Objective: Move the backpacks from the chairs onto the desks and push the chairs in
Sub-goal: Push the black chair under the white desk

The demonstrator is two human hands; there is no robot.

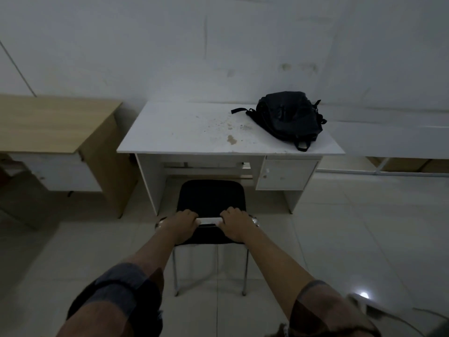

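Note:
A black backpack (289, 116) lies on the right part of a white desk (184, 132), one strap trailing off the front edge. In front of the desk's knee space stands a black chair (211, 195) with metal legs, its seat bare and its front edge just under the desk. My left hand (181, 223) and my right hand (237, 223) both grip the top of the chair's backrest, side by side, with a pale strip of the backrest showing between them.
A wooden desk (51, 122) with a drawer unit stands to the left, close to the white desk. A long white table (398, 139) runs off to the right. The white desk has a drawer cabinet (284, 175) beside the knee space. Pale tiled floor lies all around.

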